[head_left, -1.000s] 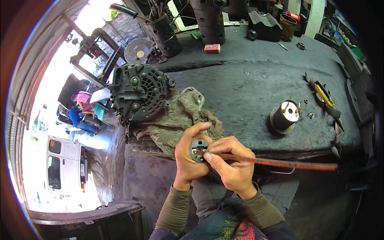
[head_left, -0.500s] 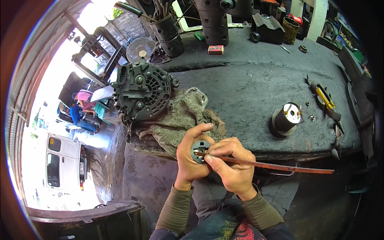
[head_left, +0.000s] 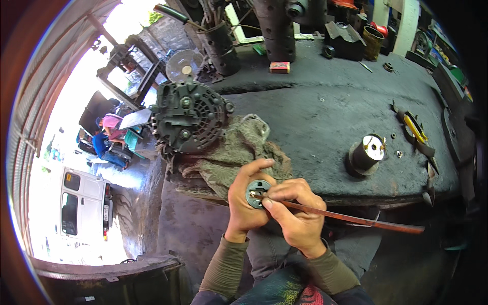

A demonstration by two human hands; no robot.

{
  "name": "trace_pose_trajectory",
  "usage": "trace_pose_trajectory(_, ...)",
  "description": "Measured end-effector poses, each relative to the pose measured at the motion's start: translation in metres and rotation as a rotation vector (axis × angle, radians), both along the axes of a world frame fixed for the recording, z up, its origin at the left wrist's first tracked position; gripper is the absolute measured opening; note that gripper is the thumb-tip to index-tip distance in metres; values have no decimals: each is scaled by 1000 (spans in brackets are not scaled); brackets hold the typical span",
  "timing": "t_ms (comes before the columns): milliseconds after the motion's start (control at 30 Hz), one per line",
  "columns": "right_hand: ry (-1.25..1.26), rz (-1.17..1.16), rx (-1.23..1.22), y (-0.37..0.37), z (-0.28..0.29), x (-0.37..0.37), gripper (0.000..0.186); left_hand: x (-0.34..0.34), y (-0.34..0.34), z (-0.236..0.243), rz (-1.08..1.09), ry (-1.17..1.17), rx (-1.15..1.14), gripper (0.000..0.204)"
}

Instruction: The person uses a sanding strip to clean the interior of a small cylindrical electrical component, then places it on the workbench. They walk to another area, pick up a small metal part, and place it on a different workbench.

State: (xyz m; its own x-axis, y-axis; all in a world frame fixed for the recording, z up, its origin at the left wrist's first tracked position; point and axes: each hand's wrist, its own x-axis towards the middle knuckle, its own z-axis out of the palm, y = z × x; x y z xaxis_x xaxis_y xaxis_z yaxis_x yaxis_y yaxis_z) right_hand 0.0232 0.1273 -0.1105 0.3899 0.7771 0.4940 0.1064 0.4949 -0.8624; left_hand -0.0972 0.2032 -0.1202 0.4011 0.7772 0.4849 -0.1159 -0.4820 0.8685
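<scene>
1. The left hand (head_left: 245, 207) is gripping a round grey part (head_left: 258, 183) just off the near edge of the tabletop (head_left: 315, 147), left of that edge's middle. The fingers are wrapping its side, apparently to brace it while leaving the slotted face exposed.
2. The right hand (head_left: 300, 216) is pinching a reddish-brown strip (head_left: 351, 217) close to its tip, presumably for fine control. The tip is lying over the slotted face; from where I am standing, I cannot tell the exact contact.
3. The strip's long free end is extending rightward outside the near edge, so the tabletop is likely not obstructing it.
4. A dark alternator (head_left: 184, 118) is sitting at the tabletop's left edge. A crumpled cloth (head_left: 229, 152) is bunching against it, possibly as cushioning.
5. A metal cylinder (head_left: 364, 156) is standing toward the near right corner, its wider base presumably keeping it steady.
6. A yellow item (head_left: 416, 129) is lying near the right edge.
</scene>
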Motion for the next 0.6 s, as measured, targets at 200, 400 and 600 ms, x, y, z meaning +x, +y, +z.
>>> trace_pose_trajectory(200,262,21,-123,-1,1,-2,11,0,0,3,-3,59,-19,68)
trace_pose_trajectory(400,319,98,-151,-1,3,0,10,1,-1,2,12,46,-22,67)
trace_pose_trajectory(600,-45,77,10,-5,-1,2,9,-2,-7,2,-18,16,-17,68)
